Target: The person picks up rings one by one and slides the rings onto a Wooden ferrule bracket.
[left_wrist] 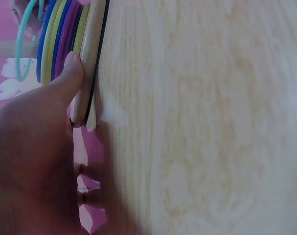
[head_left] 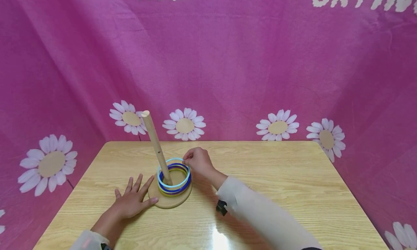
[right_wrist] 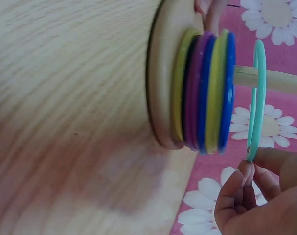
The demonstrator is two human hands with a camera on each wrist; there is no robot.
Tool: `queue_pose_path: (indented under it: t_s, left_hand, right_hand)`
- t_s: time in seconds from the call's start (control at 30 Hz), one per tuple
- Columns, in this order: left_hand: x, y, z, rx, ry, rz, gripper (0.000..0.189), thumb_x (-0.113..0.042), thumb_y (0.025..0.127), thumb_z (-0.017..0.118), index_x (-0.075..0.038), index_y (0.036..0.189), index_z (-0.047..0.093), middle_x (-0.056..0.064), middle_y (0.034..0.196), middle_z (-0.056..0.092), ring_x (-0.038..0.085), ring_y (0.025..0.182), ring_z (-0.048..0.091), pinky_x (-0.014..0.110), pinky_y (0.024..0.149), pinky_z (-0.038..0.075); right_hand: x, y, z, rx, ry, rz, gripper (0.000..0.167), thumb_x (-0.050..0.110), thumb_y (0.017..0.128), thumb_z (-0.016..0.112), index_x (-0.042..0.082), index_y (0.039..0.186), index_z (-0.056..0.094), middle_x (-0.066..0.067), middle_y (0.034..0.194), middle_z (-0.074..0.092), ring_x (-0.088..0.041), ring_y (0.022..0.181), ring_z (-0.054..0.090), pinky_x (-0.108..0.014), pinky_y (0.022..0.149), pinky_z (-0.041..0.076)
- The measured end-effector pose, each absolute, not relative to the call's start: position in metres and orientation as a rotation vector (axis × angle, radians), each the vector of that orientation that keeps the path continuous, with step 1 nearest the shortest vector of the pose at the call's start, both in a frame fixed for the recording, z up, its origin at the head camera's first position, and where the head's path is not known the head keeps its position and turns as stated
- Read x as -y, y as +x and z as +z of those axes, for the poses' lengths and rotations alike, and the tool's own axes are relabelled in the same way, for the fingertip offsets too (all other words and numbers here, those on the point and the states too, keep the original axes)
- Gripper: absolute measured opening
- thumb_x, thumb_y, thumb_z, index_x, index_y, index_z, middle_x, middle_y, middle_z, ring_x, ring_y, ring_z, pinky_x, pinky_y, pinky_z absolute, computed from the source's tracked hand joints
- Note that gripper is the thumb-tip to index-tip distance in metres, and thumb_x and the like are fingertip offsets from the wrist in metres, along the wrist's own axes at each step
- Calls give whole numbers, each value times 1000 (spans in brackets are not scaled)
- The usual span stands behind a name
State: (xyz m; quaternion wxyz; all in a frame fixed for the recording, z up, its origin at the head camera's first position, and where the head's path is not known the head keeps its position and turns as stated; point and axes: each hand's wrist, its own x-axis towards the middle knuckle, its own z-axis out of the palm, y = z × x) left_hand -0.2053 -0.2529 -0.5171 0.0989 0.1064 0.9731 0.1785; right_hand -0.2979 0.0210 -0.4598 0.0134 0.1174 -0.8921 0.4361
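Note:
A light teal ring (right_wrist: 261,93) is pinched at its edge between the thumb and fingers of my right hand (head_left: 199,162). It circles the wooden peg (head_left: 155,145), held a little above a stack of rings. In the right wrist view the stack runs from a blue ring (right_wrist: 228,93) on top through yellow, blue, purple and dark ones to a yellow ring (right_wrist: 180,93) lowest. They lie on the round wooden base (head_left: 168,204). My left hand (head_left: 131,203) rests beside that base with fingers spread, its thumb against the base's edge.
The peg stand is on the left part of a light wood table (head_left: 280,192). A pink curtain (head_left: 228,69) with white flowers hangs behind the table and at both sides. Light glares off the table near its front edge.

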Motion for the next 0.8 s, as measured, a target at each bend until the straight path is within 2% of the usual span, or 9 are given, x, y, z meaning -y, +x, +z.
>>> queue_pose_path:
  t_s: [0.33,0.8]
  left_hand:
    - [253,-206,-518,-2846,297,537,90,-73,96,50,-26,167,18,26,170,3,58,152,-7,92,96,-9]
    - [254,-207,-519,-2845,296,530,90,-74,96,48,-28,167,17,26,170,2,58,152,-7,91,96,-9]
  right_hand:
    - [-20,-294,-474,2803,321,1367,4,7,85,82,8,81,79,4,73,70,-9,75,59,-27,75,52]
    - [-20,-291,-479,2831,303,1371,8,15,88,83,11,83,78,4,72,67,-10,72,57,-26,68,49]
